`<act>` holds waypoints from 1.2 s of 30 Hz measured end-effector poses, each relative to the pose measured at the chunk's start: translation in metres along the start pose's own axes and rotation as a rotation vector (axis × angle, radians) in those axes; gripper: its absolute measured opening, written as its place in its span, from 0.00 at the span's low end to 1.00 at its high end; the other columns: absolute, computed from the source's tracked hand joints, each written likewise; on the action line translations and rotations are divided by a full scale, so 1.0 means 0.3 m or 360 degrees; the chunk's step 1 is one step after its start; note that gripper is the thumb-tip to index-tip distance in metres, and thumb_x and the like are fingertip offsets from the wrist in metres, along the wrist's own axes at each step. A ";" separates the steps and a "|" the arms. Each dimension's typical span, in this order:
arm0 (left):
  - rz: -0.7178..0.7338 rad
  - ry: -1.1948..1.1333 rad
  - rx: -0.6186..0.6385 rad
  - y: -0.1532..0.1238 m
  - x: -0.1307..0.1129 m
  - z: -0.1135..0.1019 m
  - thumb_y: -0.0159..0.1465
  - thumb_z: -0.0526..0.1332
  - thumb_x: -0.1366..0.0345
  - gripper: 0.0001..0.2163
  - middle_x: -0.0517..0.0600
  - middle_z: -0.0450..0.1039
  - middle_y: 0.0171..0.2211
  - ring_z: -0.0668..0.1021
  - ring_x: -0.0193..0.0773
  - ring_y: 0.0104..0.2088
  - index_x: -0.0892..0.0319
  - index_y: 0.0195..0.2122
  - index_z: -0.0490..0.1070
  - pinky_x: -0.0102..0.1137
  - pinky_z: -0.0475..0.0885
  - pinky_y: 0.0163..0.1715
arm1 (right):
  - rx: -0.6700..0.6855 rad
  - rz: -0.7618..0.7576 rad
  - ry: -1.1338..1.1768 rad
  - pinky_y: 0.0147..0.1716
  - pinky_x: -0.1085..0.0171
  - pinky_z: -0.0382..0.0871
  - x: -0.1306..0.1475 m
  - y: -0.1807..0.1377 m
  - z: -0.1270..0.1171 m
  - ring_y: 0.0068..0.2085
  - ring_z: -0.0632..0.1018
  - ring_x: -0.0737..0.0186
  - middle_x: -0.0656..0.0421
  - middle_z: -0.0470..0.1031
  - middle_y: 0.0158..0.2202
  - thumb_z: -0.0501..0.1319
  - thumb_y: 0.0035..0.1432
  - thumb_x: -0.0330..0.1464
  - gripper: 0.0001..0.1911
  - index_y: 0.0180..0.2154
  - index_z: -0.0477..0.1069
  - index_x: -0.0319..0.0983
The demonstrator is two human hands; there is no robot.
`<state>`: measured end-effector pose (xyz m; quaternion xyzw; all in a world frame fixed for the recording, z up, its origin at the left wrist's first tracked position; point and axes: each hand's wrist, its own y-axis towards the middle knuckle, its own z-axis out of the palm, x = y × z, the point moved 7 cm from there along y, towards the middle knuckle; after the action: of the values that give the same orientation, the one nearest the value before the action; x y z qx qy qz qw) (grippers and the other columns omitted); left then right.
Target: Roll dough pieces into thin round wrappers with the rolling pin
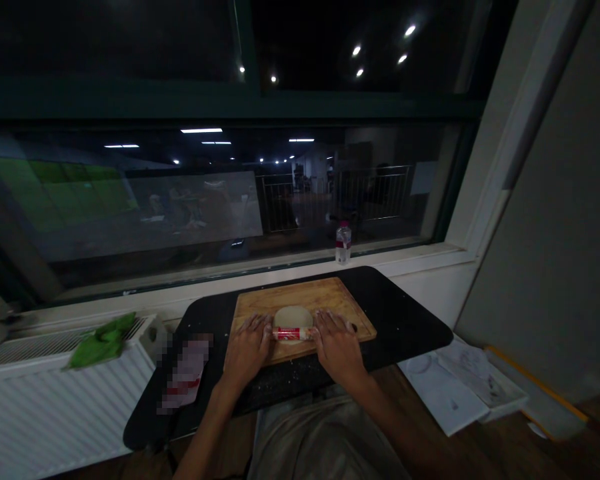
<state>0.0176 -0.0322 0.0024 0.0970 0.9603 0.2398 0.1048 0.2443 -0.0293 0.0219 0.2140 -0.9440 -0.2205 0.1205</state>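
From where I stand, I see a person rolling dough (293, 315) on a wooden board (325, 293), which lies on the black desk (405, 317). The left hand (253, 340) and the right hand (337, 343) are apart, one over each end of the pin (293, 334); their fingers stretch forward and, as far as I can tell, do not wrap around it. The pin lies across the near part of the dough, and most of the dough shows beyond it. To do this well, I think, both hands should press equally, otherwise one side becomes thinner. It would be good to roll from the middle outward and turn the dough a little between strokes, so it keeps round. The pin carries a red label (289, 333); its edge could perhaps catch on the dough, so light pressure seems wiser.
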 end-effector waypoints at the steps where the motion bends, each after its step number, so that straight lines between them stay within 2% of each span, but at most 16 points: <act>1: -0.0005 -0.0004 -0.0004 -0.002 0.000 -0.001 0.81 0.44 0.58 0.25 0.52 0.79 0.64 0.73 0.48 0.70 0.58 0.66 0.76 0.47 0.68 0.73 | -0.0015 0.0004 0.0009 0.72 0.43 0.57 0.002 -0.007 -0.001 0.69 0.72 0.44 0.45 0.74 0.69 0.47 0.79 0.35 0.27 0.70 0.71 0.36; 8: -0.0018 -0.0060 -0.0020 -0.013 -0.004 -0.013 0.80 0.45 0.59 0.24 0.53 0.80 0.63 0.74 0.49 0.69 0.57 0.64 0.78 0.48 0.70 0.71 | -0.0079 0.0034 0.0073 0.74 0.40 0.52 0.018 -0.054 -0.005 0.71 0.70 0.44 0.49 0.73 0.70 0.48 0.80 0.36 0.26 0.70 0.71 0.42; 12: -0.0027 -0.0047 -0.0023 -0.021 -0.009 -0.018 0.81 0.44 0.59 0.25 0.53 0.81 0.62 0.75 0.50 0.69 0.56 0.63 0.78 0.48 0.69 0.71 | -0.0151 0.0023 0.0094 0.73 0.42 0.53 0.030 -0.079 -0.007 0.71 0.71 0.45 0.50 0.74 0.69 0.47 0.80 0.36 0.25 0.69 0.72 0.42; 16: -0.0023 -0.0002 -0.0001 -0.017 -0.009 -0.012 0.81 0.42 0.58 0.26 0.53 0.80 0.63 0.74 0.49 0.69 0.57 0.64 0.77 0.48 0.69 0.71 | -0.0114 0.0026 0.0083 0.74 0.43 0.53 0.025 -0.071 -0.001 0.71 0.70 0.45 0.49 0.73 0.70 0.46 0.80 0.37 0.26 0.67 0.73 0.39; 21: 0.0027 0.0098 0.0026 0.016 -0.010 0.004 0.80 0.43 0.60 0.25 0.55 0.77 0.66 0.72 0.50 0.71 0.57 0.68 0.73 0.49 0.67 0.72 | 0.0025 0.0008 0.0046 0.72 0.43 0.56 -0.005 0.002 0.005 0.71 0.71 0.44 0.46 0.74 0.69 0.47 0.79 0.36 0.26 0.68 0.73 0.37; 29: -0.0059 0.0292 0.0149 0.079 0.004 0.018 0.79 0.45 0.61 0.23 0.58 0.74 0.68 0.68 0.57 0.74 0.56 0.68 0.72 0.55 0.63 0.71 | 0.0152 -0.0019 0.0021 0.73 0.47 0.57 -0.056 0.146 0.032 0.72 0.69 0.46 0.47 0.75 0.68 0.48 0.79 0.37 0.26 0.66 0.75 0.36; 33: -0.0013 0.0338 0.0200 0.122 0.014 0.024 0.78 0.47 0.61 0.22 0.58 0.76 0.66 0.72 0.56 0.70 0.53 0.67 0.72 0.54 0.65 0.68 | 0.0198 -0.0053 -0.0014 0.72 0.48 0.58 -0.083 0.221 0.071 0.70 0.72 0.47 0.47 0.78 0.66 0.48 0.79 0.36 0.25 0.64 0.76 0.36; 36: 0.0041 0.0412 0.0277 0.155 0.022 0.039 0.78 0.45 0.64 0.23 0.58 0.75 0.67 0.74 0.57 0.67 0.55 0.68 0.71 0.53 0.68 0.65 | 0.0291 -0.0094 -0.0010 0.73 0.50 0.57 -0.100 0.284 0.114 0.69 0.73 0.50 0.49 0.78 0.66 0.49 0.79 0.34 0.23 0.63 0.77 0.38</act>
<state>0.0204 0.0148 0.0136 0.0861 0.9816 0.1675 -0.0317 0.2297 0.0658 0.0278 0.2513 -0.9538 -0.1376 0.0909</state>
